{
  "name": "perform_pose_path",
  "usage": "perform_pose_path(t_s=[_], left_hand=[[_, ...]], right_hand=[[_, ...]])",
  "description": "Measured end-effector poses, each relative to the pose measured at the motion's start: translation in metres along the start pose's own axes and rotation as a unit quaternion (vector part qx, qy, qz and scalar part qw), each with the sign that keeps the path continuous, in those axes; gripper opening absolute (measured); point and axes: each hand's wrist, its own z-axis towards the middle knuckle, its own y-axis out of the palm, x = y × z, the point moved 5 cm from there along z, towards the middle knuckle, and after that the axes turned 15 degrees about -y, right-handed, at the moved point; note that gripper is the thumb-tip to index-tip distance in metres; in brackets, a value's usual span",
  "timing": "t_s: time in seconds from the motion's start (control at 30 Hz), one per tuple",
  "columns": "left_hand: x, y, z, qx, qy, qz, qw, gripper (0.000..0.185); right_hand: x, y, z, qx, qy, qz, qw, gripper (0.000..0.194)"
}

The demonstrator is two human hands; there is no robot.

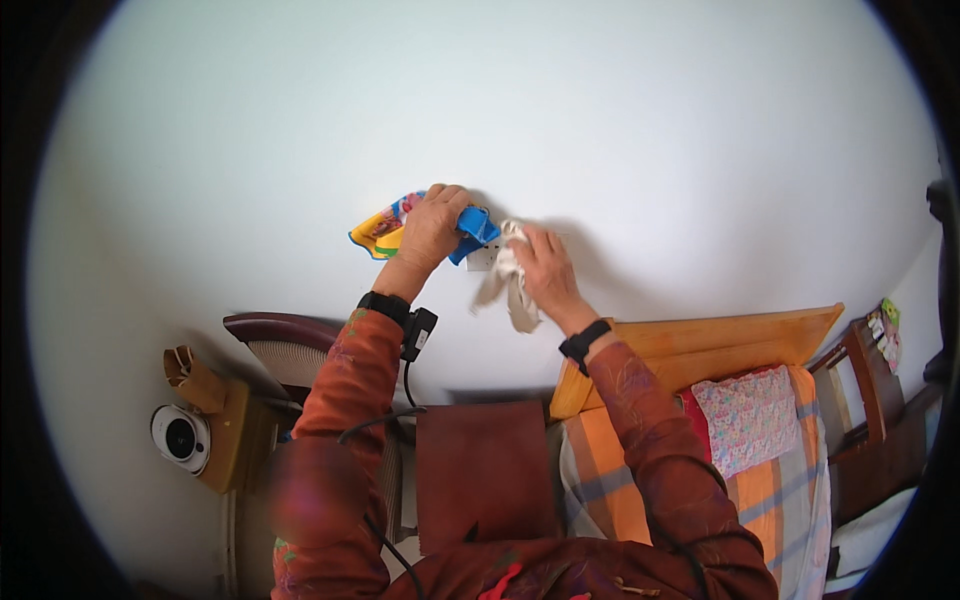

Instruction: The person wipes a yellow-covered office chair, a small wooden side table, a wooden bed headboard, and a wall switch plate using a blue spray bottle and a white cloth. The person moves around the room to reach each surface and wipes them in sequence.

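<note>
My left hand [433, 231] grips a printed cloth [370, 232] in blue, yellow and pink against the white wall. A blue fold of it sticks out past my fingers, over the top of a white wall socket [481, 259]. My right hand [546, 271] holds a bunched off-white cloth [510, 271], whose loose ends hang down and look blurred. This second cloth partly covers the right side of the socket. Both hands are raised in front of the wall, the two cloths close together.
Below stands a dark reddish-brown flat surface [484, 472]. To its right is a bed with a wooden headboard [720, 336], a checked sheet [611, 472] and a floral pillow [746, 420]. At left are a padded chair [289, 360] and a small cabinet [232, 442] holding a white round-faced device [180, 439] and a paper bag [196, 379].
</note>
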Motion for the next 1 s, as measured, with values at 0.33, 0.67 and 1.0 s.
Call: perform_pose_path(t_s=[0.33, 0.67, 1.0], left_hand=[[-0.003, 0.001, 0.0, 0.017, -0.007, 0.021, 1.0, 0.031], [-0.004, 0.006, -0.004, 0.004, -0.017, 0.031, 0.999, 0.037], [-0.024, 0.016, -0.013, 0.051, -0.079, 0.005, 0.996, 0.042]], right_hand=[[0.008, -0.023, -0.005, 0.056, 0.15, -0.085, 0.983, 0.025], [0.049, -0.033, -0.052, 0.022, 0.401, -0.08, 0.912, 0.03], [0.001, 0.041, -0.042, -0.058, 0.243, 0.046, 0.967, 0.034]])
